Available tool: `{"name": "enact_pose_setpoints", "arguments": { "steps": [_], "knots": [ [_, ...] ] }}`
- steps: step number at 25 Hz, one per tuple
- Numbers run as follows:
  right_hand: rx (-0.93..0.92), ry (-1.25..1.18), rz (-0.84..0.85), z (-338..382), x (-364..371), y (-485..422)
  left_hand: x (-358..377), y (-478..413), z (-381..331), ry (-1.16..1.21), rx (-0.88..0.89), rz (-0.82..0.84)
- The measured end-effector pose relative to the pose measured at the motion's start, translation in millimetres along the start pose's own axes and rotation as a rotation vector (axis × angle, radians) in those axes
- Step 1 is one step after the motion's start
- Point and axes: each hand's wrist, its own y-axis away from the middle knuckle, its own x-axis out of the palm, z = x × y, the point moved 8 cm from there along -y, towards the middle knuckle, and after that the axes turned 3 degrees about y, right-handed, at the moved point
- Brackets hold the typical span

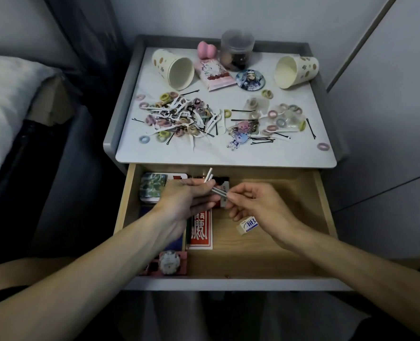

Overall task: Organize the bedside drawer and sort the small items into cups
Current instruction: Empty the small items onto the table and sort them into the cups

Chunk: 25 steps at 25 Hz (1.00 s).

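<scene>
Over the open drawer (265,254): both hands meet above its back half, with thin silvery sticks (219,192) between them; what the sticks are cannot be told
Left hand (186,198): fingers curled round the sticks, whose upper ends jut past the fingers toward the table edge
Right hand (255,203): thumb and forefinger pinch the lower end of the sticks, other fingers loosely bent
Drawer, left side: patterned tin (153,190) at the back, red printed packet (200,231) in the middle, partly under the left wrist, pink box (172,263) at the front
Drawer, right side: white eraser (247,225) on bare wood, just below the right hand
Bedside table top (228,155): white, with a raised grey rim
Left paper cup (173,70): on its side at back left, mouth toward the camera
Right paper cup (296,71): on its side at back right, mouth facing left
Left heap (179,119): hair ties, white floss picks and black bobby pins tangled together in front of the left cup
Right scatter (281,119): more hair ties, picks and pins, spread looser
Between the cups: pink heart-shaped sponge (206,50), lidded clear jar (237,50), pink foil packet (215,75), round badge (251,80)
Front centre of top: acrylic charms (239,134) lying flat
Far left: pale pillow (4,107)
</scene>
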Motion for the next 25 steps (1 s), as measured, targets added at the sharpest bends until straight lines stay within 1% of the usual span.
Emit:
{"name": "enact_pose_setpoints", "arguments": {
  "steps": [2, 5, 7, 10, 12, 14, 16, 17, 18, 19, 20, 21, 22, 23, 24, 25],
  "knots": [
    [0.012, 0.006, -0.011, 1.9, -0.4, -1.7, -1.8, 0.0, -2.5, -0.045, 0.027, 0.003],
    [0.021, -0.001, 0.02, 3.5, 2.6, -2.0, -6.5, 2.2, -10.8, -0.135, 0.162, -0.03],
    [0.019, 0.001, 0.03, 4.2, 4.9, -2.2, -7.3, 3.7, -16.0, -0.173, 0.224, -0.023],
    [0.028, -0.008, 0.038, 0.3, 5.4, -2.3, -2.9, 4.3, -21.6, -0.256, 0.229, 0.028],
    [0.045, 0.012, 0.075, -2.4, 7.8, -1.3, -0.3, 5.0, -22.6, -0.315, 0.247, 0.027],
    [0.033, 0.121, 0.129, -0.8, 13.1, -0.3, 1.3, 4.2, -23.8, -0.382, 0.283, 0.002],
    [-0.021, 0.294, 0.138, 1.6, 18.7, -2.8, 3.0, 4.1, -28.3, -0.507, 0.314, 0.009],
    [-0.045, 0.372, 0.122, 2.5, 20.9, -3.1, 3.2, 6.0, -32.5, -0.627, 0.342, 0.027],
    [-0.058, 0.431, 0.105, 1.4, 22.2, -2.6, 0.3, 7.7, -39.2, -0.814, 0.394, 0.024],
    [-0.043, 0.469, 0.099, -3.7, 22.8, -0.7, -6.5, 10.9, -48.1, -1.064, 0.469, -0.034],
    [-0.001, 0.491, 0.11, -13.6, 22.5, 1.7, -17.5, 15.1, -59.9, -1.345, 0.553, -0.171],
    [0.057, 0.504, 0.143, -25.4, 22.9, 7.0, -31.0, 22.1, -73.6, -1.579, 0.617, -0.359],
    [0.121, 0.508, 0.192, -38.7, 24.0, 13.9, -43.8, 30.1, -84.9, -1.726, 0.636, -0.519],
    [0.176, 0.51, 0.247, -49.9, 26.0, 22.0, -54.9, 34.6, -92.4, -1.809, 0.602, -0.62],
    [0.207, 0.508, 0.293, -58.3, 28.3, 28.5, -63.9, 35.5, -96.5, -1.854, 0.537, -0.668],
    [0.22, 0.497, 0.318, -62.9, 30.8, 33.5, -70.5, 32.5, -98.0, -1.871, 0.47, -0.682]
  ]
}}
